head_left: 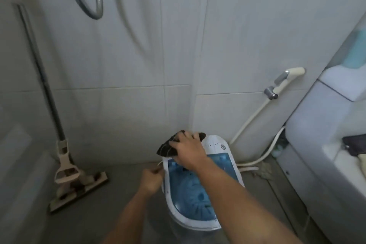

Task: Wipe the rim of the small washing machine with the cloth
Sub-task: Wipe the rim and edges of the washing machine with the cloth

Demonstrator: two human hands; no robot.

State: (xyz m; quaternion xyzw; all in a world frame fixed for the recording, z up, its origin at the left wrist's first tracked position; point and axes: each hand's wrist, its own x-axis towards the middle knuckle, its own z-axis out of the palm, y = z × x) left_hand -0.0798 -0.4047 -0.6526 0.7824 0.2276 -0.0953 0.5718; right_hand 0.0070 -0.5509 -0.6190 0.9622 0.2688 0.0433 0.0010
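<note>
The small washing machine [219, 142] stands on the floor against the tiled wall, white on top with a blue tub open below me. My right hand [188, 149] presses a dark cloth [166, 148] flat onto the far left corner of the white rim [169, 202]. The cloth sticks out to the left and behind my fingers. My left hand [151, 181] is closed at the machine's left edge, pinching what looks like a thin white cord; the detail is blurred.
A mop [77, 184] leans on the wall at the left, its head on the grey floor. A bidet sprayer [285, 81] with a white hose hangs on the wall at the right. A white toilet [324, 144] fills the right side. A shower hose [95, 6] hangs above.
</note>
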